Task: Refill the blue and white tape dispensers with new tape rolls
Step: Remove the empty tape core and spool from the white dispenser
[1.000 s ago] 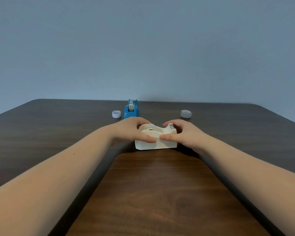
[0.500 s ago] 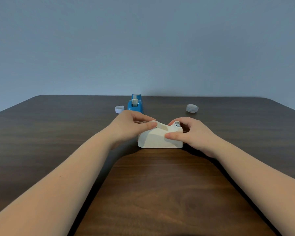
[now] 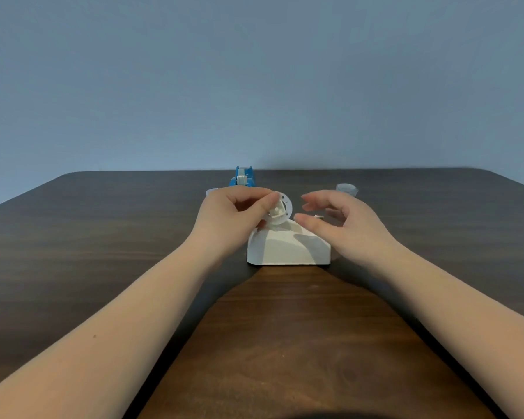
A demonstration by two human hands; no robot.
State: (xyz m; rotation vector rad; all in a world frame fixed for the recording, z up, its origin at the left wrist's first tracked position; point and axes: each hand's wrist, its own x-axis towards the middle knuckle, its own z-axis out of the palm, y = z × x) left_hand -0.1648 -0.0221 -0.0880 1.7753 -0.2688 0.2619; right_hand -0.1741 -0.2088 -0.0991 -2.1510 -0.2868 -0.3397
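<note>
White spool (image 3: 280, 210) in left hand (image 3: 233, 219)

Dark brown wood-grain table (image 3: 109, 255), lighter warm brown down the near centre. Cream-white dispenser (image 3: 288, 247); white spool hub (image 3: 280, 210) with a ring of tiny dots. Bright blue dispenser (image 3: 243, 177) with pale tape band. Translucent whitish tape roll (image 3: 346, 189). Plain grey-blue wall (image 3: 260, 80).
</note>
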